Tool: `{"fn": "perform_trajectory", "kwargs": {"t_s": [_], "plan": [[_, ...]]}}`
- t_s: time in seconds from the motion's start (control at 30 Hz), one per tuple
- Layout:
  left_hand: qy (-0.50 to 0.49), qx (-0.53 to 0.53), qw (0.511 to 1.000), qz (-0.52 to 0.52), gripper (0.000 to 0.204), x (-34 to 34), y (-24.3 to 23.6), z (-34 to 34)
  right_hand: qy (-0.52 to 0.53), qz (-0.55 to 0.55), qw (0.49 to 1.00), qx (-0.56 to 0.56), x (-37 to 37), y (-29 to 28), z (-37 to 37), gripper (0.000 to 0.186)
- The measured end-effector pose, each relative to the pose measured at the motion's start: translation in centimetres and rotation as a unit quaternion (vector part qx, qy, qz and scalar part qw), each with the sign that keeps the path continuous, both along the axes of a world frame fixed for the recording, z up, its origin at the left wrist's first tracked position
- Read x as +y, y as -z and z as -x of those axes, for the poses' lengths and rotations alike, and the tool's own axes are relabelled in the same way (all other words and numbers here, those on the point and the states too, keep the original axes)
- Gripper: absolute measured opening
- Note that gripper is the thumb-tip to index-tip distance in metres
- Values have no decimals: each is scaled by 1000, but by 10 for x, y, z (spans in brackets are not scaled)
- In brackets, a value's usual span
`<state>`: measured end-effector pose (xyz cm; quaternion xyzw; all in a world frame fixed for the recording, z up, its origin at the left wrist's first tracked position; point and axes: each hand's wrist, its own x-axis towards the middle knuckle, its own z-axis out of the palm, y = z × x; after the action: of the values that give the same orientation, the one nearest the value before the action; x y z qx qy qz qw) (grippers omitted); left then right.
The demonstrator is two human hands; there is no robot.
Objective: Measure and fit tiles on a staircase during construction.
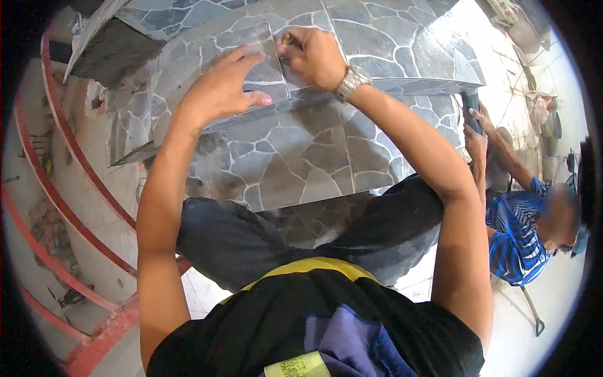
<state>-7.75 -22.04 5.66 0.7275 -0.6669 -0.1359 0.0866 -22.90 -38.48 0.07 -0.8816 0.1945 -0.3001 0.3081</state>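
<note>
A grey stone-patterned tile piece [267,76] with pale joint lines lies on the upper step [370,38], which is faced with the same pattern. My left hand [220,85] rests over this piece, fingers spread and thumb near its front edge. At its right edge is my right hand [312,58], with a watch [352,83] at the wrist. The right fingers are curled into a pinch around something small, mostly hidden by them. Below, the lower step [301,157] carries the same tiling and stands in front of my knees.
Red curved metal rails [63,125] run along the left. A tilted slab with a rough grey face [116,50] stands at the upper left. At the right, a co-worker in a blue patterned shirt [518,232] holds a dark tool [471,110] against the step's end.
</note>
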Motion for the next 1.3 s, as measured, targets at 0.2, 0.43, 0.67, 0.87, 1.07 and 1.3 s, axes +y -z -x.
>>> {"fn": "perform_trajectory", "kwargs": {"t_s": [0.2,0.43,0.67,0.87,1.07,1.3], "plan": [[19,-8,1000,18,87,2,10,-8,-56,-34,998,22,28,-8,31,11],[13,-5,1000,17,88,3,5,-4,-35,10,999,-2,21,-11,19,12],[31,-18,999,23,89,1,5,-5,-60,-5,997,57,33,-23,32,12],[21,-15,999,28,89,0,7,-5,-75,-18,997,33,36,-14,40,10],[9,-22,1000,15,88,5,5,-6,-63,-63,991,103,49,-22,50,10],[-55,95,992,63,79,12,2,-15,-206,-76,967,128,59,-35,101,12]]}}
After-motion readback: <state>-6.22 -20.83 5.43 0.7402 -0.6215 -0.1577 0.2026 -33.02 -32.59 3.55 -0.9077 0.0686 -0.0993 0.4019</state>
